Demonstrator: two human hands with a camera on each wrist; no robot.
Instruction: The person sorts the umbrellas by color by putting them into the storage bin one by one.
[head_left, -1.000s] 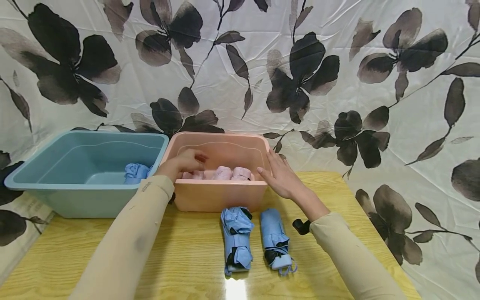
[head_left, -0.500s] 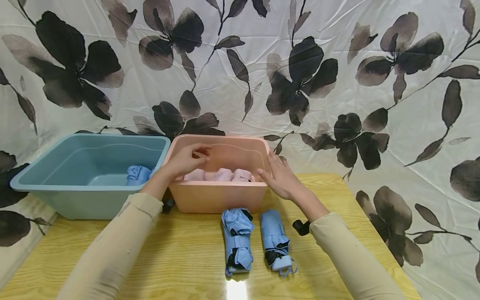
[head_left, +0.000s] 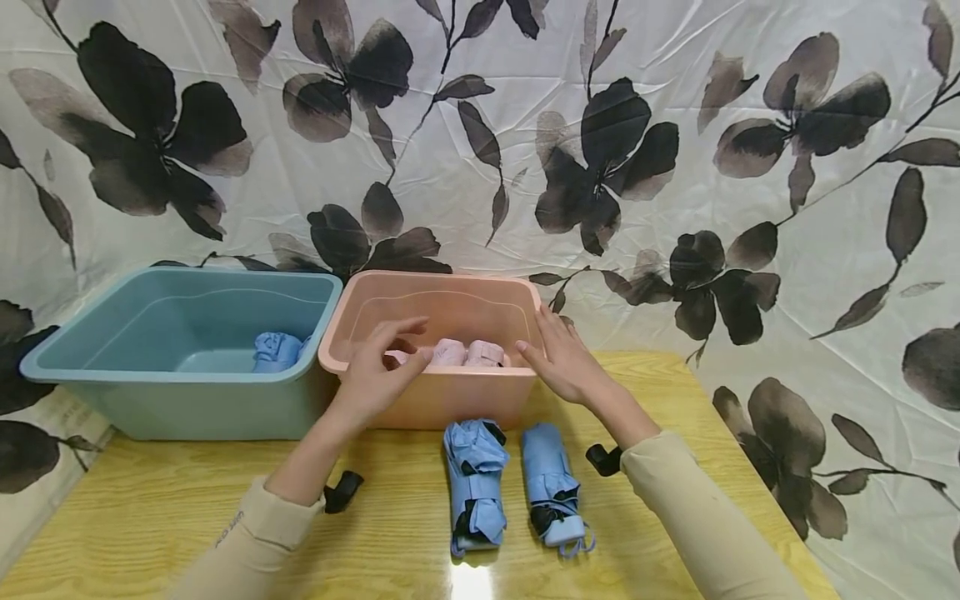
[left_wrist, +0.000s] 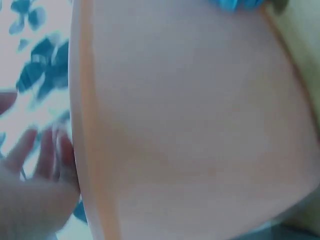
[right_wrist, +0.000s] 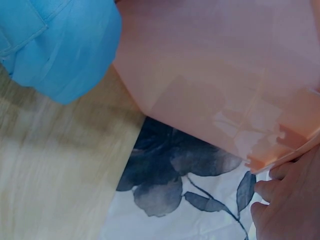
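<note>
A pink plastic bin (head_left: pixel 442 400) holds several pink rolled compact umbrellas (head_left: pixel 483 353). My left hand (head_left: pixel 371 375) is over the bin's front left rim, fingers loosely bent and holding nothing; it partly hides the leftmost pink roll. In the left wrist view its fingers (left_wrist: pixel 46 155) show beyond the rim. With fingers straight, my right hand (head_left: pixel 566 358) rests against the bin's right rim, also at the lower right of the right wrist view. Two blue folded umbrellas (head_left: pixel 476 487) lie on the table before the bin, the right one (head_left: pixel 551 483) with a wrist cord.
Left of the pink bin stands a larger blue-green bin (head_left: pixel 187 408) with a blue umbrella (head_left: pixel 276 352) inside. A floral cloth (head_left: pixel 480 167) hangs behind the wood-grain table (head_left: pixel 390 517), whose right edge slants past my right arm.
My left hand has come up out of the pink bin and back toward me over its front rim. The bin's left end has shifted slightly. My right hand stays in place.
</note>
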